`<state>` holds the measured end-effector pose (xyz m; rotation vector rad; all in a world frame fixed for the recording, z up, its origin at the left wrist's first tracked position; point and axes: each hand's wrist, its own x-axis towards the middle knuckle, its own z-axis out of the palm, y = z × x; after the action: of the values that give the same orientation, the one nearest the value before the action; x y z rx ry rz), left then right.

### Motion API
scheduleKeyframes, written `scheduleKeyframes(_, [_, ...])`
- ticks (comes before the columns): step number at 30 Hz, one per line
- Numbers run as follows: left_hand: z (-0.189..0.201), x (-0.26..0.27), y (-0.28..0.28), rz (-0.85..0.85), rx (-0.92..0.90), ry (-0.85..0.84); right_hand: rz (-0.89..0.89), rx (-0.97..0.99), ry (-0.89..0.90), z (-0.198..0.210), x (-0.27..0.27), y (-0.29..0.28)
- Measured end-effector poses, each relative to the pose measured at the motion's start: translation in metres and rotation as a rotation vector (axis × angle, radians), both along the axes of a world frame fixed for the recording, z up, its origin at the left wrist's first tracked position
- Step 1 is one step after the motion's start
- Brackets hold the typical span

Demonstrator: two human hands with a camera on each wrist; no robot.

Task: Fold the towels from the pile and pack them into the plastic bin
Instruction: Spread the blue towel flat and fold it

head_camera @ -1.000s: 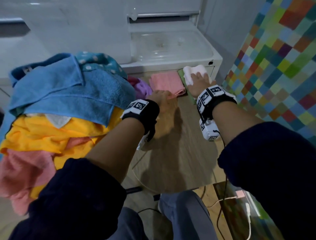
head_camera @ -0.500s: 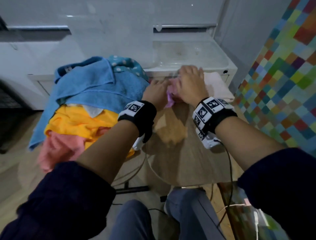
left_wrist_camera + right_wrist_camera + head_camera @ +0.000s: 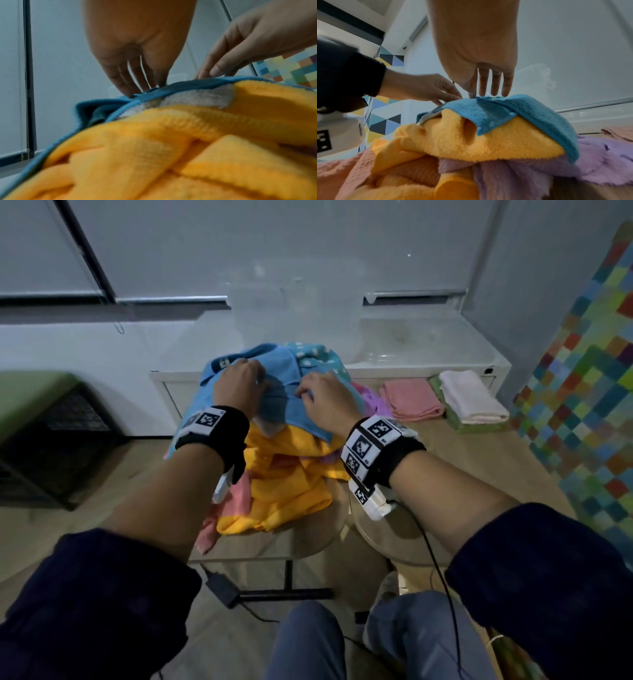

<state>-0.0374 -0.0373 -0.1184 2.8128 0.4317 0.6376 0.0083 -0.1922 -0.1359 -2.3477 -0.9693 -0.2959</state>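
Note:
The towel pile sits left of centre on the wooden table (image 3: pixel 462 460), with a blue towel (image 3: pixel 298 412) on top of a yellow towel (image 3: pixel 287 474). Pink and purple towels show underneath. My left hand (image 3: pixel 236 385) and right hand (image 3: pixel 325 398) are side by side on the blue towel. In the left wrist view, straight fingers (image 3: pixel 130 88) touch the blue towel's (image 3: pixel 120 108) hem. The right wrist view has straight fingers (image 3: pixel 494 86) on the blue towel's (image 3: pixel 505 108) top edge. The clear plastic bin (image 3: pixel 294 302) stands behind the pile on a white cabinet.
A folded pink towel (image 3: pixel 411 402) and a folded white towel (image 3: pixel 469 398) on a green one lie at the table's back right. A dark crate (image 3: pixel 51 446) stands on the floor at left. A colourful tiled wall (image 3: pixel 589 392) closes the right side.
Both hands have left the folded towels at the back right and moved left onto the blue towel on top of the pile. The head view has pulled back and up.

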Motion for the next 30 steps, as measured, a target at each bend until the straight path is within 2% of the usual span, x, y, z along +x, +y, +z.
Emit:
scheduleKeyframes(4, [0.000, -0.005, 0.001, -0.054, 0.011, 0.058, 0.003, 0.020, 0.095, 0.002, -0.006, 0.001])
scheduleKeyframes(8, [0.004, -0.015, -0.010, -0.040, -0.051, -0.183, -0.023, 0.078, 0.048, 0.009, -0.017, -0.004])
scheduleKeyframes(11, [0.014, -0.024, -0.025, -0.147, -0.144, -0.355, 0.022, 0.195, -0.011, 0.026, -0.022, -0.009])
scheduleKeyframes(14, [0.029, -0.032, -0.042, -0.309, -0.180, -0.437, 0.105, 0.180, 0.058, 0.042, -0.019, -0.011])
scheduleKeyframes(17, [0.045, -0.043, -0.058, -0.352, -0.202, -0.502, 0.059, 0.341, 0.064, 0.058, -0.026, -0.015])
scheduleKeyframes(20, [0.039, -0.054, -0.059, -0.264, -0.110, -0.439, -0.008, 0.523, 0.004, 0.077, -0.037, -0.027])
scheduleKeyframes(22, [0.024, -0.062, -0.049, -0.106, -0.015, -0.313, -0.075, 0.698, -0.051, 0.091, -0.038, -0.041])
scheduleKeyframes(24, [0.012, -0.076, -0.035, 0.020, -0.046, -0.250, -0.178, 0.854, -0.113, 0.103, -0.032, -0.061])
scheduleKeyframes(27, [0.014, -0.092, -0.027, 0.090, -0.130, -0.227, -0.341, 0.927, -0.163, 0.111, -0.025, -0.097])
scheduleKeyframes(30, [0.031, -0.097, -0.037, 0.070, -0.181, -0.307, -0.472, 0.900, -0.174, 0.110, -0.024, -0.134])
